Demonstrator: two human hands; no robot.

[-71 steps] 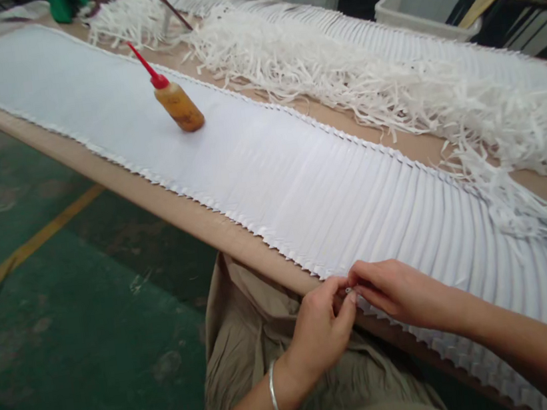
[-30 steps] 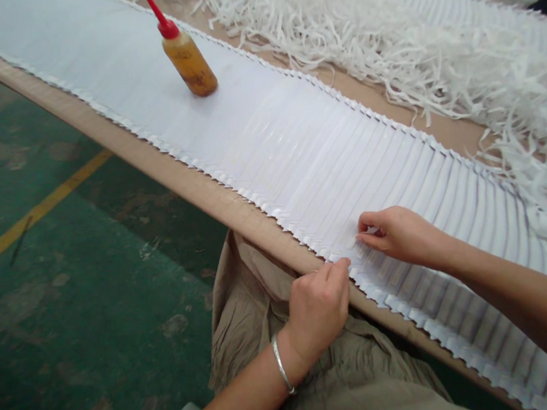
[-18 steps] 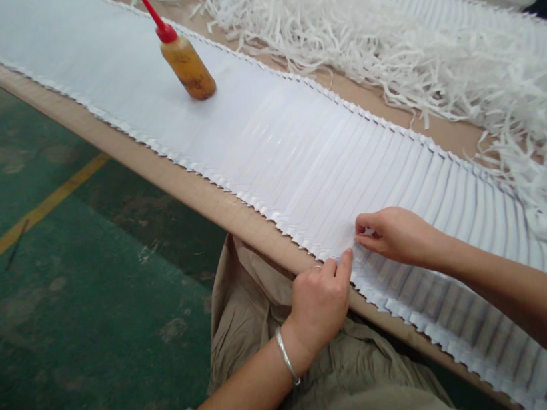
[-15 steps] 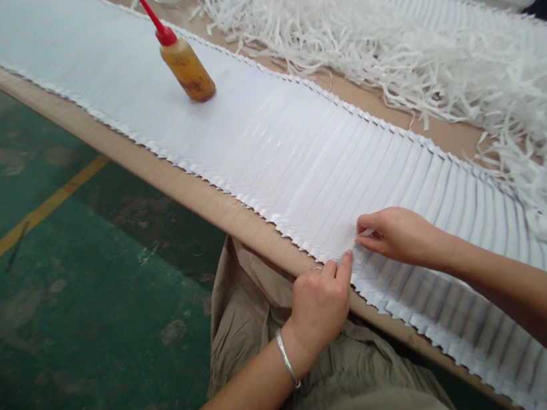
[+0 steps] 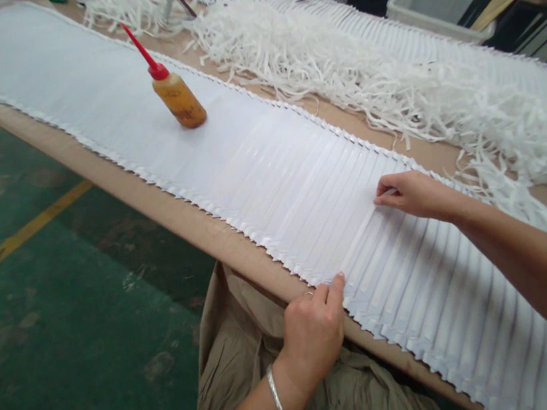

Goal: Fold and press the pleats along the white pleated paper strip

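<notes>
Long white sheets (image 5: pixel 105 113) overlap in a row along the table, their stepped edges forming narrow ridges with a strip along each. My right hand (image 5: pixel 411 197) is closed in a pinch on a thin white strip (image 5: pixel 367 225), held low over the sheets. The strip slants down toward my left hand (image 5: pixel 316 320). That hand rests at the near edge, its index fingertip pressed on the sheets by the strip's lower end. Its other fingers curl loosely and its thumb is hidden; I see nothing held in it.
A bottle of amber liquid (image 5: pixel 180 101) with a red nozzle stands on the sheets. Beyond lies a heap of loose white strips (image 5: pixel 338 82), with more ridged sheets behind. A pale plastic bin (image 5: pixel 444 11) is at the back right. The brown table edge (image 5: pixel 153 211) borders a green floor (image 5: pixel 84 337).
My right hand has moved away from my left, up across the sheets, drawing the strip out between them. My left index finger stays at the near edge. The camera view has shifted slightly.
</notes>
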